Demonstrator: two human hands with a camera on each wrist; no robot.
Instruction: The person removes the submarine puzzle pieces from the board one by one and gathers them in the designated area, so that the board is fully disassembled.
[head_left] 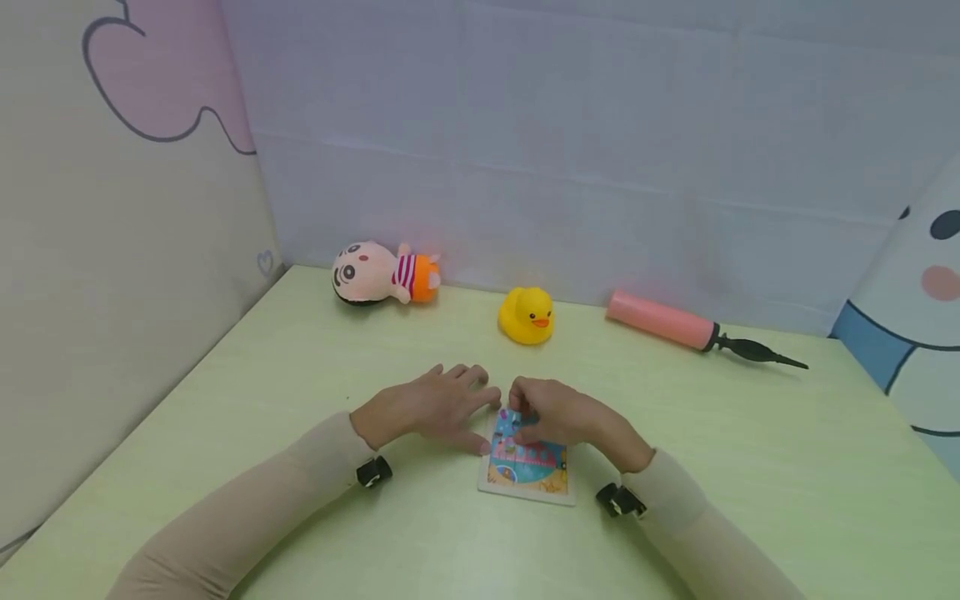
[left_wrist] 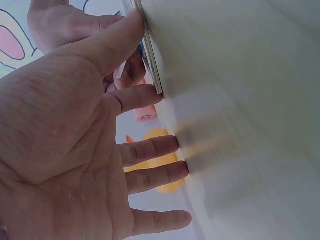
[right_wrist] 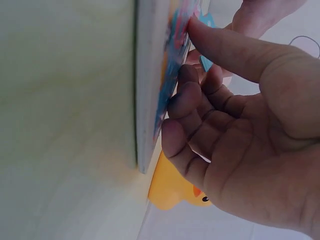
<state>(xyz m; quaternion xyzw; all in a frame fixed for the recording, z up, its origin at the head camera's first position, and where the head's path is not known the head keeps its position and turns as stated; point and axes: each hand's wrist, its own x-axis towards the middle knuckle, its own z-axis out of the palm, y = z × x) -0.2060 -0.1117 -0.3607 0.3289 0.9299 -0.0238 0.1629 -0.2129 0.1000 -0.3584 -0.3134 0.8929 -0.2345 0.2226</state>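
A small jigsaw puzzle (head_left: 528, 473) with a colourful picture and a pale border lies flat on the table between the hands. My left hand (head_left: 442, 408) has its fingers spread. Its thumb and index finger touch the puzzle's left edge and far left corner. Over the puzzle's upper right part is my right hand (head_left: 558, 412), fingers bent. In the right wrist view, a teal puzzle piece (right_wrist: 205, 63) stands tilted off the board, pinched by the right hand and partly hidden behind its thumb. The hand covers part of the picture.
Behind the hands sits a yellow rubber duck (head_left: 527, 317). At the back left lies a plush doll (head_left: 386, 275) in orange shorts. A pink hand pump (head_left: 663, 321) with a black nozzle lies back right. A cloth-covered wall (head_left: 525, 150) bounds the table (head_left: 262, 400).
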